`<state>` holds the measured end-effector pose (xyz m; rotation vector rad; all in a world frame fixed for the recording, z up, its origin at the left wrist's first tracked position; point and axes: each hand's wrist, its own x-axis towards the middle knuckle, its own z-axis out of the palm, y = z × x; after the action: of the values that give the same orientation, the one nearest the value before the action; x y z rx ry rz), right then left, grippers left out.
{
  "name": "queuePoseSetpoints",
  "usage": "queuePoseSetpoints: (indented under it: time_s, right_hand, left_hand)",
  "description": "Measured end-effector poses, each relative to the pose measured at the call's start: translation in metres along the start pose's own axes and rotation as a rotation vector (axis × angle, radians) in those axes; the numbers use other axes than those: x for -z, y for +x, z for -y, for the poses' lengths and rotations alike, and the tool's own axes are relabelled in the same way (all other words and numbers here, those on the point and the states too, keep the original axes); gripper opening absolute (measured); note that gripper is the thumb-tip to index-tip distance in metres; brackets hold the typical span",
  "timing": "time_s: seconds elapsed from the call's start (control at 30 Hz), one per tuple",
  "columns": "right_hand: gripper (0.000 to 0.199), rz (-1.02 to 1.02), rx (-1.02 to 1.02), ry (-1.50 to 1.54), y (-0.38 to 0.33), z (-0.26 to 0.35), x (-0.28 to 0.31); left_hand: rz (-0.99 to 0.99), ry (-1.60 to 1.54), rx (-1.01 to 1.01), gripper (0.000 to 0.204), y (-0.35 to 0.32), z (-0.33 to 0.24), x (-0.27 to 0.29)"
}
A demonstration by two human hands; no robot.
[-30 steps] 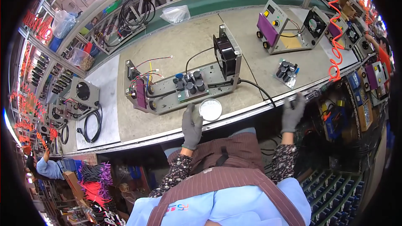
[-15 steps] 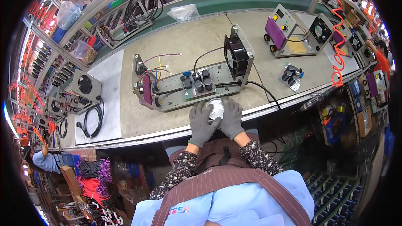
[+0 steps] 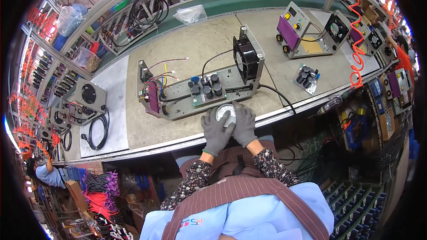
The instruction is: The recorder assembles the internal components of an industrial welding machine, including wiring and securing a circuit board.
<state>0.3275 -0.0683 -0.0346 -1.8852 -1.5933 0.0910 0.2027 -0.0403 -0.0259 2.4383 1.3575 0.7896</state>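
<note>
A small round dish [image 3: 225, 110] full of tiny silver pieces, too small to name, sits between my gloved hands at the bench's front edge. My right hand [image 3: 243, 125] is curled round its right side. At its left, my left hand [image 3: 216, 130] is bent against the dish, one finger lying over the silver pieces and the thumb near its lower rim. Just beyond stands an open grey metal chassis [image 3: 182, 107], with a green circuit board [image 3: 209, 99] bearing black capacitors, a black fan [image 3: 245, 58] at its right end and loose coloured wires at its left.
Right on the bench lies a loose circuit board [image 3: 307, 79], below another chassis with a purple panel [image 3: 288, 33]. A red coiled hose [image 3: 357, 44] hangs there above a power driver [image 3: 332, 103]. Left stands a fan unit [image 3: 90, 92] with a coiled black cable [image 3: 106, 126].
A finger of my left hand has come over the dish, covering part of the silver pieces. The dish appears slightly shifted to the left. The whole view has shifted a little.
</note>
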Motion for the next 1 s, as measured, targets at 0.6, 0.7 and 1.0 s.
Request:
queuePoseSetpoints:
  time_s: [0.6,0.7,1.0]
  right_hand:
    - [0.069,-0.031,0.044,0.009,-0.001,-0.004,-0.003]
    - [0.071,-0.019,0.024,0.008,-0.001,-0.006,-0.004]
    - [0.094,0.036,-0.032,0.101,0.001,-0.003,0.013]
  left_hand:
    - [0.123,0.114,-0.045,0.051,-0.001,-0.002,0.004]
    - [0.116,0.078,-0.049,0.049,-0.002,-0.001,0.006]
    - [-0.041,-0.204,0.023,0.043,-0.008,0.005,0.011]
